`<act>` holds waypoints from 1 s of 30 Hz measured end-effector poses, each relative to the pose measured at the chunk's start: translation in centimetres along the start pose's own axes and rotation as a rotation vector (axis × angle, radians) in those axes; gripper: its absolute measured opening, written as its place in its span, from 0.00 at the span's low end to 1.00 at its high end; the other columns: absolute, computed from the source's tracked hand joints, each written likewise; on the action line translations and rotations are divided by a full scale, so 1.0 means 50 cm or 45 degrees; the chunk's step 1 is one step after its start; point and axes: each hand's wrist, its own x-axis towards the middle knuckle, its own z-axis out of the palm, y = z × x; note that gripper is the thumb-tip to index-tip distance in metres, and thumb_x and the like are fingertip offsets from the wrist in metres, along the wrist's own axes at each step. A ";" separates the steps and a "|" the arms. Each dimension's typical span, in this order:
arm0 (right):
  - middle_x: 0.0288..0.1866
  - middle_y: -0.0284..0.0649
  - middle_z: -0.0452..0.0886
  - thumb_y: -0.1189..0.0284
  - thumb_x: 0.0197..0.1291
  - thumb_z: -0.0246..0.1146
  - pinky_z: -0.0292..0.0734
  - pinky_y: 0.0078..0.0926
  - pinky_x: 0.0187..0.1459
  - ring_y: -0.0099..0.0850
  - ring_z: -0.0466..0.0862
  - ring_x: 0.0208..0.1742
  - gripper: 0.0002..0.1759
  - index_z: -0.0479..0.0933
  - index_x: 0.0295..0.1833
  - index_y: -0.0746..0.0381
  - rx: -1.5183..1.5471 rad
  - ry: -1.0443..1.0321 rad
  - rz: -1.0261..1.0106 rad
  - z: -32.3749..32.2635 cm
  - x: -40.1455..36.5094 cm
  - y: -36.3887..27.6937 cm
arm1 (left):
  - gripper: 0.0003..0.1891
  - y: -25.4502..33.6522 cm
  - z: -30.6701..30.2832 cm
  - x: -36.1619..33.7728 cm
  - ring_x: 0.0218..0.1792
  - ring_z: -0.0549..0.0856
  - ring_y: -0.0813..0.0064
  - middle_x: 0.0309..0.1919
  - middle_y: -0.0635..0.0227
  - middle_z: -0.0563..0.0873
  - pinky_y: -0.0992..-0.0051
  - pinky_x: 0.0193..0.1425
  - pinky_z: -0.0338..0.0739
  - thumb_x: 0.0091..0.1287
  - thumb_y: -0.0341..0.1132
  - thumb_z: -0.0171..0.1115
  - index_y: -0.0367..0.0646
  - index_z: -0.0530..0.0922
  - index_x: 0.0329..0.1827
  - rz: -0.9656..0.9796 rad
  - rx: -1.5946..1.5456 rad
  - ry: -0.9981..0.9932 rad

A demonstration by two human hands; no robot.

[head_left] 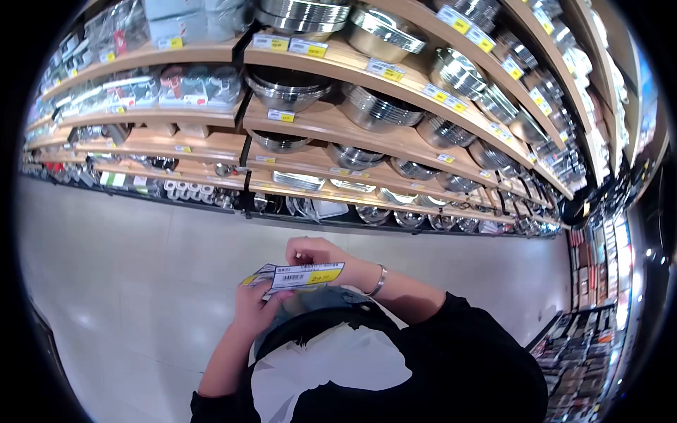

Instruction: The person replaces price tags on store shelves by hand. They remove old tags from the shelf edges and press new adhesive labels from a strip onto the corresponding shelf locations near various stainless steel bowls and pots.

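My left hand (257, 304) pinches a small stack of price labels (308, 276) in front of my waist. The top label is white and yellow, with a barcode and a printed price; other label edges fan out on its left. Just beyond the labels is my right hand (316, 252), its fingers curled inward close to their upper edge. Whatever those fingers may hold is hidden. A metal bangle (379, 280) circles my right wrist.
Ahead runs a long wooden shelf unit (395, 136) stacked with steel basins (381, 107) and bowls, with price labels along its edges. Clear plastic-packed goods (197, 86) fill the left bay. Pale tiled floor (141, 282) lies below. More goods (582, 359) stand at the right.
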 end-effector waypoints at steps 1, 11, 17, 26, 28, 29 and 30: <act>0.28 0.33 0.70 0.71 0.44 0.63 0.64 0.18 0.29 0.22 0.69 0.27 0.13 0.67 0.33 0.61 -0.001 -0.024 0.023 -0.010 -0.001 0.005 | 0.09 -0.009 0.009 -0.005 0.30 0.79 0.66 0.28 0.64 0.81 0.74 0.36 0.72 0.46 0.30 0.64 0.39 0.77 0.31 -0.089 -0.135 -0.012; 0.44 0.46 0.71 0.71 0.34 0.69 0.65 0.31 0.48 0.39 0.70 0.47 0.29 0.66 0.45 0.66 -1.657 0.797 0.146 -0.500 -0.018 0.094 | 0.09 -0.053 0.166 0.028 0.30 0.82 0.70 0.30 0.62 0.82 0.78 0.35 0.74 0.51 0.28 0.61 0.38 0.77 0.35 -0.290 -0.407 0.031; 0.35 0.43 0.78 0.62 0.32 0.69 0.70 0.32 0.39 0.37 0.77 0.38 0.31 0.67 0.46 0.61 -1.921 0.560 0.807 -0.716 0.022 0.066 | 0.09 -0.066 0.287 0.076 0.30 0.82 0.71 0.30 0.62 0.82 0.78 0.35 0.74 0.51 0.29 0.61 0.39 0.77 0.36 -0.414 -0.477 0.017; 0.24 0.39 0.75 0.66 0.32 0.67 0.72 0.28 0.32 0.33 0.77 0.30 0.19 0.68 0.31 0.61 -2.188 0.406 0.293 -0.725 -0.014 0.088 | 0.10 -0.057 0.369 0.103 0.33 0.82 0.69 0.31 0.62 0.82 0.76 0.38 0.73 0.51 0.29 0.60 0.38 0.77 0.36 -0.621 -0.375 0.073; 0.25 0.39 0.75 0.66 0.32 0.67 0.72 0.27 0.32 0.33 0.77 0.31 0.20 0.68 0.32 0.62 -2.205 0.412 0.297 -0.720 -0.018 0.081 | 0.10 -0.053 0.374 0.107 0.34 0.81 0.69 0.32 0.61 0.82 0.76 0.39 0.73 0.50 0.28 0.60 0.36 0.76 0.36 -0.672 -0.398 0.128; 0.25 0.39 0.75 0.66 0.32 0.67 0.72 0.27 0.32 0.32 0.77 0.31 0.20 0.68 0.32 0.62 -2.204 0.399 0.291 -0.725 -0.019 0.077 | 0.10 -0.051 0.376 0.115 0.34 0.81 0.69 0.32 0.61 0.82 0.76 0.39 0.73 0.50 0.28 0.60 0.36 0.76 0.36 -0.663 -0.386 0.117; 0.26 0.39 0.76 0.66 0.33 0.67 0.72 0.27 0.33 0.33 0.77 0.32 0.20 0.69 0.33 0.62 -2.189 0.388 0.312 -0.729 -0.021 0.080 | 0.10 -0.049 0.377 0.119 0.34 0.81 0.69 0.33 0.61 0.82 0.76 0.40 0.73 0.50 0.28 0.60 0.36 0.76 0.36 -0.677 -0.394 0.103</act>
